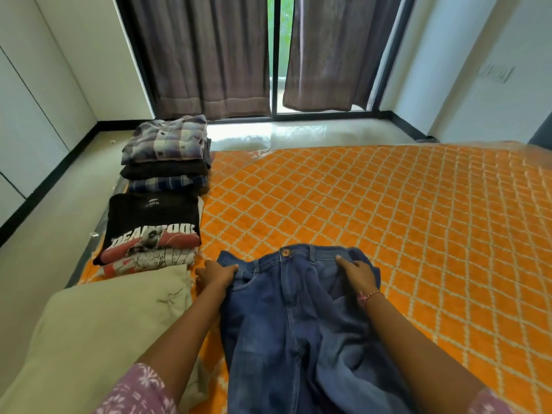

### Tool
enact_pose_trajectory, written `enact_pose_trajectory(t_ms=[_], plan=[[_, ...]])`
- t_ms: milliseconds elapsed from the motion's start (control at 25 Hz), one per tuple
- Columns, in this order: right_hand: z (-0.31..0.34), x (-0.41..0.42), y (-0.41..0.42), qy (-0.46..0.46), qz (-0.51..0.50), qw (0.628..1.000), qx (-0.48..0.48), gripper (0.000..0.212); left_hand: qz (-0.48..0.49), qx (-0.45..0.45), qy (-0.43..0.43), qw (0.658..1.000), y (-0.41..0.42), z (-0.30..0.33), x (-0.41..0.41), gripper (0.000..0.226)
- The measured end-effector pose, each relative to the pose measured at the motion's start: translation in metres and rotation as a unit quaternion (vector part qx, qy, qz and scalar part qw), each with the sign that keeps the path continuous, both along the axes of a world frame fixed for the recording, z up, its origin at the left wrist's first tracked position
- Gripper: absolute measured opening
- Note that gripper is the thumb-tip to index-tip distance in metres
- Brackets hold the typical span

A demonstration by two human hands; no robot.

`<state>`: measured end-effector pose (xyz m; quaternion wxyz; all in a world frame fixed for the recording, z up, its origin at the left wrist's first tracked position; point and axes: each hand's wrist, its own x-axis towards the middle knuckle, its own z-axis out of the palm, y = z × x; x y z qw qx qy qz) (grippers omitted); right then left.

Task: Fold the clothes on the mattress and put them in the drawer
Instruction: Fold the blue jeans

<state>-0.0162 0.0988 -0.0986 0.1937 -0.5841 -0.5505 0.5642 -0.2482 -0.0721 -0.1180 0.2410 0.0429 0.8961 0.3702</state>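
Jeans being spread on an orange quilted mattress in a curtained room.
The mattress [388,219] is lying on a pale floor before dark curtains [209,55], and the jeans [286,309] are lying at its near edge. The left grip [213,274] is curling round the waistband's left corner; the right grip [357,271] is clutching its right side. A folded black shirt [152,213] nearby is showing "DEADPOOL".

Blue jeans [286,309] lie on the orange mattress [388,219], with the waist at the far end. The left hand [216,274] holds the waist's left side. The right hand [355,271] holds its right side. Folded shirts [164,150] sit far left.
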Motion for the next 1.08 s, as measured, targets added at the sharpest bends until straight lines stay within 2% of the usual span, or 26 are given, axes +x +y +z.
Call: enact_pose_trajectory(t_ms=[80, 200, 400, 480, 560, 600, 680, 720, 760, 800, 880, 920, 960, 1000, 1080], plan=[[0.005, 0.001, 0.010, 0.070, -0.039, 0.993, -0.088, 0.037, 0.021, 0.084, -0.069, 0.994, 0.004, 0.008, -0.002, 0.037], [0.018, 0.006, 0.014, 0.080, 0.010, 0.982, -0.171, 0.038, 0.020, 0.159, -0.132, 0.978, -0.001, 0.033, -0.007, 0.029], [0.064, 0.024, 0.016, 0.131, 0.095, 0.984, -0.069, 0.033, -0.087, 0.275, -0.106, 0.952, -0.031, 0.091, -0.007, 0.018], [0.093, 0.037, 0.013, 0.139, 0.173, 0.971, -0.085, 0.035, -0.095, 0.310, -0.094, 0.941, -0.045, 0.112, -0.005, 0.018], [0.127, 0.049, 0.005, 0.067, 0.298, 0.949, -0.075, 0.034, -0.148, 0.333, -0.067, 0.929, -0.060, 0.138, -0.006, 0.024], [0.139, 0.053, 0.003, -0.005, 0.363, 0.931, -0.043, 0.030, -0.206, 0.321, -0.035, 0.924, -0.067, 0.152, -0.009, 0.032], [0.158, 0.064, -0.003, -0.194, 0.463, 0.858, 0.105, 0.021, -0.359, 0.238, 0.030, 0.902, -0.088, 0.185, -0.010, 0.052], [0.166, 0.068, -0.006, -0.278, 0.475, 0.810, 0.205, 0.019, -0.429, 0.177, 0.059, 0.884, -0.097, 0.198, -0.009, 0.057], [0.174, 0.073, -0.007, -0.332, 0.454, 0.773, 0.292, 0.017, -0.480, 0.111, 0.089, 0.866, -0.104, 0.209, -0.008, 0.053], [0.184, 0.079, -0.011, -0.351, 0.426, 0.758, 0.348, 0.012, -0.506, 0.041, 0.131, 0.852, -0.109, 0.217, -0.007, 0.041], [0.195, 0.090, -0.014, -0.344, 0.393, 0.760, 0.386, 0.031, -0.496, -0.096, 0.231, 0.831, -0.120, 0.226, -0.007, 0.008], [0.200, 0.096, -0.016, -0.322, 0.383, 0.778, 0.380, 0.038, -0.477, -0.131, 0.269, 0.827, -0.127, 0.230, -0.010, 0.009], [0.203, 0.101, -0.016, -0.281, 0.371, 0.808, 0.361, 0.038, -0.455, -0.128, 0.282, 0.835, -0.132, 0.232, -0.014, 0.019], [0.207, 0.106, -0.019, -0.219, 0.346, 0.849, 0.335, 0.033, -0.429, -0.078, 0.270, 0.858, -0.136, 0.234, -0.017, 0.025], [0.214, 0.112, -0.024, -0.045, 0.243, 0.926, 0.287, 0.018, -0.335, 0.106, 0.223, 0.909, -0.142, 0.235, -0.013, 0.021]])
